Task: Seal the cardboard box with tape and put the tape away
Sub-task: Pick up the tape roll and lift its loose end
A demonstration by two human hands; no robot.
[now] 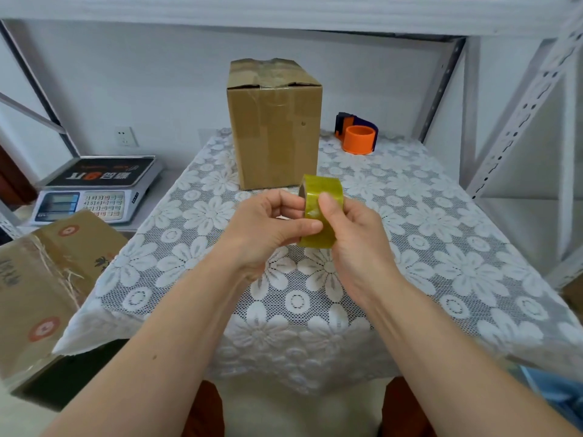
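I have my left hand (271, 225) and right hand (353, 234) both pinched on the tape roll (320, 211) over the near table, light and stiff but slick, so I'd grip its rim, the cardboard box (274, 127) standing beyond.

Bright, even, soft-shadowed light; wide-angle bending and slight blur at edges.

On the table (410, 247), the cardboard box (274, 127) stands behind the tape roll (320, 212), dispenser (356, 134) to its right.
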